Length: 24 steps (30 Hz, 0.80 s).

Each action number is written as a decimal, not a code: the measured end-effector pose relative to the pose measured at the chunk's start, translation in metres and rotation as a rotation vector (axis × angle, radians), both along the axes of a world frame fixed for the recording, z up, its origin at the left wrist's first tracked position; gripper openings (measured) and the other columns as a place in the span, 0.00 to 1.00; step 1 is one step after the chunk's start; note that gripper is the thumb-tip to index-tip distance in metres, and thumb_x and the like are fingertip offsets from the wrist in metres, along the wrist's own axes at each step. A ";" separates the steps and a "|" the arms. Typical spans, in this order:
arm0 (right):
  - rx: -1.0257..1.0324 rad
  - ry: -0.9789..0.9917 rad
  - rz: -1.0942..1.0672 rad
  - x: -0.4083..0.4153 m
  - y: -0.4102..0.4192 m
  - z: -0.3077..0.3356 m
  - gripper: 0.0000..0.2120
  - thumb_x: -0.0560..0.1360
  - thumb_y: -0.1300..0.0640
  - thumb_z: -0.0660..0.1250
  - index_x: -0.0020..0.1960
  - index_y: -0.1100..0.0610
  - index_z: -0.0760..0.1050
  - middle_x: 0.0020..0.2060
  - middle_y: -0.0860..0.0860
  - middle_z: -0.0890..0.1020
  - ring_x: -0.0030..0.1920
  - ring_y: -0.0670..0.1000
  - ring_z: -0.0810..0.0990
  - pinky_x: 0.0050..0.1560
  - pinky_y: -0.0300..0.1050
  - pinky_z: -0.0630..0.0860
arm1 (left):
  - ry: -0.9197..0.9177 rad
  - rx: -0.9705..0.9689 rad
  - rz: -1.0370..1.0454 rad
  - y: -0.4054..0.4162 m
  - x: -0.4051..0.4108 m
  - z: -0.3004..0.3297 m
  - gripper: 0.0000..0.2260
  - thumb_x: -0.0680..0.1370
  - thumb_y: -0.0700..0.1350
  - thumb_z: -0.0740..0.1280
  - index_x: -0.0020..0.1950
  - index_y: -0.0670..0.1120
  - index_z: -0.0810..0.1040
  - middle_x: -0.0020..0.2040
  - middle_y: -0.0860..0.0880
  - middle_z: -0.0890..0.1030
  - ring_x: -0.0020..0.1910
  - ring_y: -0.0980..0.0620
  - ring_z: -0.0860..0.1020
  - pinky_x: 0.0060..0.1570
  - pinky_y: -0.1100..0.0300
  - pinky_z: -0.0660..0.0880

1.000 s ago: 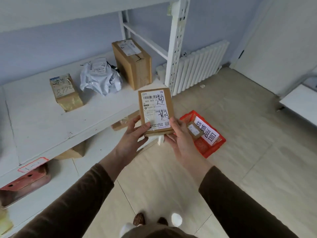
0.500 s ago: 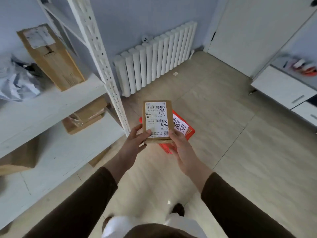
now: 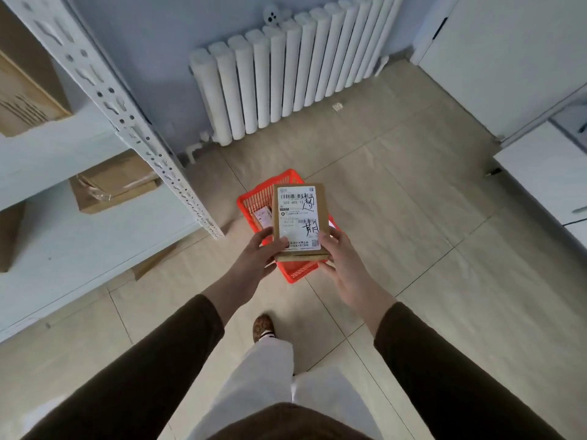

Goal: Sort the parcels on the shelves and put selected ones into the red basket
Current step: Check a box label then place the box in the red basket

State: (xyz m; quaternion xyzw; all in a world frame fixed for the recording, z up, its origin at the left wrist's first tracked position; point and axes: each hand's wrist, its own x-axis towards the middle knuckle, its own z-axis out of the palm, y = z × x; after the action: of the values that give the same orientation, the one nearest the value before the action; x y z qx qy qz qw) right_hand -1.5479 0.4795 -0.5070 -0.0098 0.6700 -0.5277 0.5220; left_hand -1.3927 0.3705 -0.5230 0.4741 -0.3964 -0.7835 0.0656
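Observation:
I hold a small flat cardboard parcel (image 3: 300, 222) with a white shipping label and black handwriting, upright in front of me. My left hand (image 3: 259, 254) grips its lower left corner, thumb on the label. My right hand (image 3: 341, 258) grips its lower right edge. Directly below and behind the parcel, the red basket (image 3: 254, 198) stands on the floor. A small labelled parcel (image 3: 263, 217) lies inside it, partly hidden by the held one.
A white metal shelf unit (image 3: 104, 93) fills the left side, with cardboard boxes (image 3: 117, 182) on its lower levels and one at the top left. A white radiator (image 3: 286, 77) lines the far wall. White cabinets (image 3: 546, 166) stand at the right. My foot (image 3: 263, 327) is on the tiled floor.
I have turned away from the shelf and stepped toward the basket. The parcel, still held in both hands, is now directly over the red basket.

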 end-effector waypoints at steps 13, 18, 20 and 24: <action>0.238 -0.049 0.294 -0.142 -0.037 -0.142 0.06 0.84 0.50 0.64 0.58 0.49 0.77 0.54 0.50 0.86 0.54 0.46 0.83 0.62 0.48 0.77 | -0.183 0.096 0.143 0.020 -0.120 -0.144 0.11 0.84 0.43 0.67 0.62 0.58 0.77 0.58 0.56 0.83 0.58 0.55 0.80 0.51 0.65 0.75; 0.260 0.014 0.441 -0.165 -0.048 -0.239 0.07 0.84 0.53 0.64 0.61 0.50 0.77 0.53 0.45 0.85 0.52 0.44 0.83 0.47 0.37 0.80 | -0.296 0.101 0.283 0.038 -0.148 -0.245 0.13 0.83 0.40 0.66 0.68 0.48 0.73 0.54 0.56 0.82 0.52 0.56 0.79 0.52 0.62 0.74; 0.290 0.013 0.468 -0.167 -0.052 -0.283 0.06 0.84 0.53 0.64 0.60 0.48 0.78 0.54 0.45 0.85 0.57 0.49 0.83 0.42 0.38 0.77 | -0.342 0.122 0.339 0.043 -0.154 -0.288 0.16 0.83 0.39 0.67 0.71 0.44 0.72 0.57 0.53 0.82 0.53 0.53 0.79 0.59 0.56 0.75; 0.325 0.009 0.502 -0.165 -0.058 -0.369 0.05 0.84 0.54 0.65 0.57 0.49 0.79 0.52 0.49 0.86 0.53 0.51 0.85 0.55 0.56 0.82 | -0.365 0.180 0.461 0.043 -0.164 -0.365 0.13 0.84 0.38 0.64 0.68 0.46 0.72 0.63 0.45 0.81 0.62 0.46 0.79 0.68 0.50 0.75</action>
State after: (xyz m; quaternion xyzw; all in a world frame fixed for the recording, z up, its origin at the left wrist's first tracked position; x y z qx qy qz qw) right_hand -1.7127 0.4212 -0.8765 -0.0935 0.7246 -0.2680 0.6280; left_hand -1.5570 0.4139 -0.8881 0.6884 -0.2124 -0.6818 0.1271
